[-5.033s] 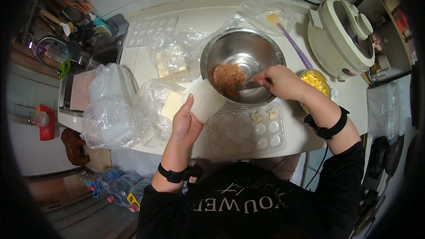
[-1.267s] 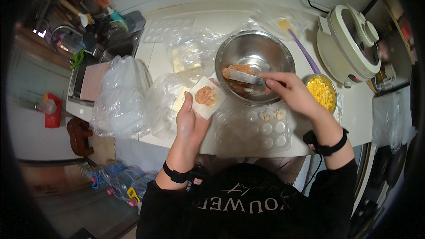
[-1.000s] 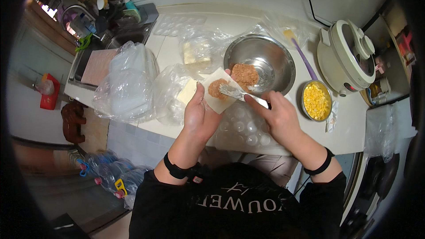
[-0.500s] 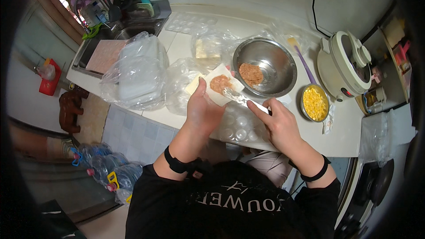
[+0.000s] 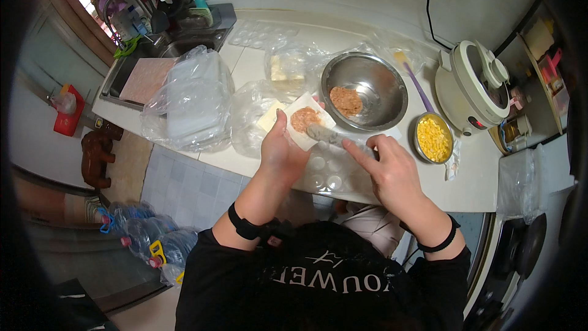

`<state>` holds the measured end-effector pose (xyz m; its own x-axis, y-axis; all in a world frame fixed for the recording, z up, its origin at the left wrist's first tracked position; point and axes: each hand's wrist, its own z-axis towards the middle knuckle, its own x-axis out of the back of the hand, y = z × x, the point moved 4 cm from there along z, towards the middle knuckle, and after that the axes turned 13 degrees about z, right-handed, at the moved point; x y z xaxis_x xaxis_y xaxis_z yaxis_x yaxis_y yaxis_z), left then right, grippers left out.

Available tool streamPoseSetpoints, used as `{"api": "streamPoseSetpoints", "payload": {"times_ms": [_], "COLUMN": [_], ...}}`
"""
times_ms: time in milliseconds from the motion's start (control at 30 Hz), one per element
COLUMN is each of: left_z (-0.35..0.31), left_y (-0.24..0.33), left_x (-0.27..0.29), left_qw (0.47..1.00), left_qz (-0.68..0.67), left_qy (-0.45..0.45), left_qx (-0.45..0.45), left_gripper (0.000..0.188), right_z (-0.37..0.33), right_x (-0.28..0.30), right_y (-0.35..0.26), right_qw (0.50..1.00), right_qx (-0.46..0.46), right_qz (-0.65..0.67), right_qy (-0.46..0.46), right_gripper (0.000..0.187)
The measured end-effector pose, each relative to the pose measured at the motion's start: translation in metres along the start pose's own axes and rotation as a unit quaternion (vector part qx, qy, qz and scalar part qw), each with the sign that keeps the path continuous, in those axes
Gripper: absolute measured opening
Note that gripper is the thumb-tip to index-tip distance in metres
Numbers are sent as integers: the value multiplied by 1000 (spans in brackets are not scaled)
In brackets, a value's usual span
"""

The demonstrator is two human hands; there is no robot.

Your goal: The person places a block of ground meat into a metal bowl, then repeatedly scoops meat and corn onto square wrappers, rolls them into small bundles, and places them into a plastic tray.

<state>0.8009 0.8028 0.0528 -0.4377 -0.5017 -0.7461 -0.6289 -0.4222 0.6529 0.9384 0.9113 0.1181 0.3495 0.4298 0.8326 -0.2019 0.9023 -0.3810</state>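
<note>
My left hand (image 5: 283, 150) holds a square white dough wrapper (image 5: 301, 138) over the near side of the counter, thumb along its left edge. A flat patch of pinkish minced meat (image 5: 304, 119) lies on the wrapper's middle. My right hand (image 5: 394, 170) is closed round the handle of a flat spreader (image 5: 329, 135), index finger stretched along it. Its blurred blade lies over the wrapper's right corner, beside the meat. Just beyond is a steel bowl (image 5: 392, 89) with a clump of minced meat (image 5: 346, 102) at its left side. More pale wrappers (image 5: 268, 116) lie left of my hand.
A small bowl of yellow corn (image 5: 434, 140) with a purple-handled utensil (image 5: 419, 87) stands right, beside a cream electric cooker (image 5: 470, 89). Bagged white containers (image 5: 195, 101) sit left by the sink (image 5: 112, 86). A clear moulded tray (image 5: 331, 175) lies at the near edge.
The spreader blade has turned and shifted slightly right and down, off the meat toward the wrapper's corner. The meat patch looks slightly flatter. My left hand stays nearly in place.
</note>
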Motion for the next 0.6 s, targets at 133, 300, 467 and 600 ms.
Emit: {"api": "streamPoseSetpoints", "payload": {"times_ms": [133, 300, 467, 600], "left_z": [-4, -3, -2, -6], "left_y": [-7, 10, 10, -1], "left_x": [-6, 1, -2, -11], "left_qw": [998, 995, 997, 996], "left_qz": [-47, -75, -38, -67], "left_qy": [-10, 54, 62, 56], "left_qx": [29, -26, -20, 12], "left_gripper": [62, 62, 61, 58], "right_z": [-1, -10, -15, -16], "right_x": [-3, -9, -4, -22], "right_y": [11, 17, 21, 44], "right_qw": [999, 998, 977, 921], "right_qx": [5, -1, -80, -202], "right_qz": [-38, -39, 178, 332], "right_qy": [31, 42, 86, 26], "right_gripper": [61, 62, 34, 16]}}
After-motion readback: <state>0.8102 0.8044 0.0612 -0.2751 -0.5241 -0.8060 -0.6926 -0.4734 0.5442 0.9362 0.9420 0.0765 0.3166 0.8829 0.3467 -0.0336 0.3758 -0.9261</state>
